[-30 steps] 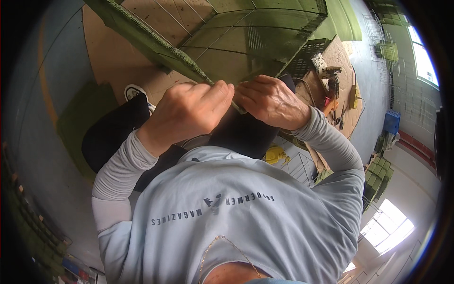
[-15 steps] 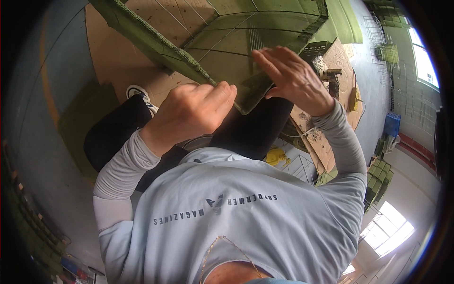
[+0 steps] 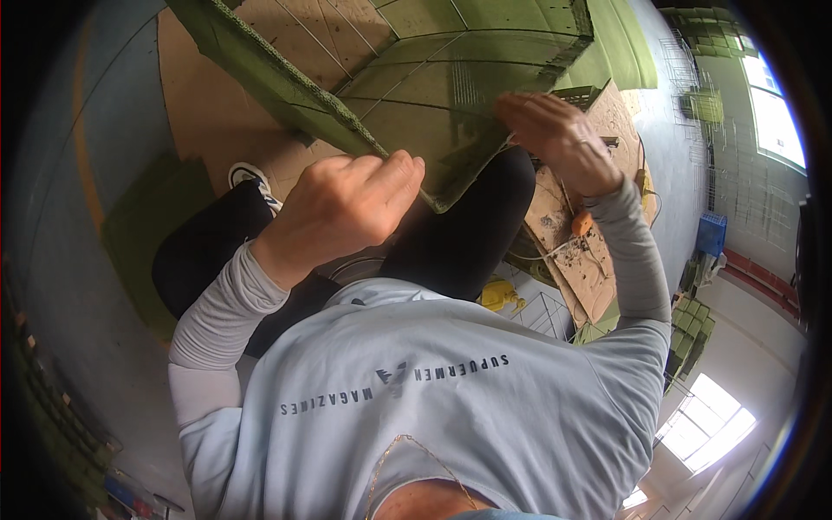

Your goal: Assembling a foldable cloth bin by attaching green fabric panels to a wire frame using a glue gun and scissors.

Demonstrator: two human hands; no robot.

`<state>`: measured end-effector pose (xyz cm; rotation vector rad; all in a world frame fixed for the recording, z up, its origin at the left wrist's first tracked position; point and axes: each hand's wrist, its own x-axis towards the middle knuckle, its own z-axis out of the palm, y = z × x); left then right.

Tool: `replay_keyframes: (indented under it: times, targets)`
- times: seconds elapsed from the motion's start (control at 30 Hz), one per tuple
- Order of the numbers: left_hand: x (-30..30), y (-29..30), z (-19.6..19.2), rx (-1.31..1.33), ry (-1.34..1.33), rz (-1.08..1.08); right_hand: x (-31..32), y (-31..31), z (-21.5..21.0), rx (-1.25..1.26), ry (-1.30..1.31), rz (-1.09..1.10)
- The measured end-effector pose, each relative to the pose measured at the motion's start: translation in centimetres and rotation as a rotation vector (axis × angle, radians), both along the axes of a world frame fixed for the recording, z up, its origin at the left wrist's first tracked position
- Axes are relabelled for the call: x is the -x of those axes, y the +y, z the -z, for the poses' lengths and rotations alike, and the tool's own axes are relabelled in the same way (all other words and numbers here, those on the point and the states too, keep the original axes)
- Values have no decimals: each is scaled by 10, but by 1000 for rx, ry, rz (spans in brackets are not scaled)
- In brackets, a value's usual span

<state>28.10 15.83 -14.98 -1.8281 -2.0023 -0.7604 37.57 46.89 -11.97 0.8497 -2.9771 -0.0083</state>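
Observation:
A green wire mesh panel [image 3: 433, 95] with a fuzzy green bar [image 3: 260, 69] along its left side lies tilted over my knees in black trousers. My left hand [image 3: 342, 208] is closed in a fist around the panel's near corner, where the bar ends. My right hand [image 3: 555, 139] sits higher up on the panel's right edge. Its fingers lie over the mesh and point left, and the thumb is hidden.
Brown cardboard sheets [image 3: 208, 113] cover the floor under the panel. An orange-handled tool [image 3: 581, 224] and wires lie on a worn board at the right. A yellow object [image 3: 501, 295] sits by my right leg. My white shoe [image 3: 251, 178] shows at the left. A blue crate [image 3: 711, 234] stands far right.
My right hand left the near corner beside my left hand and slid up and right along the panel's edge. My left hand kept its grip.

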Motion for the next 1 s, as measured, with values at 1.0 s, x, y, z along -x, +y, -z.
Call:
replay_keyframes:
  times: [1.0]
  targets:
    - [17, -4, -13, -36, -38, 10, 12, -19, -14, 427, -108, 333]
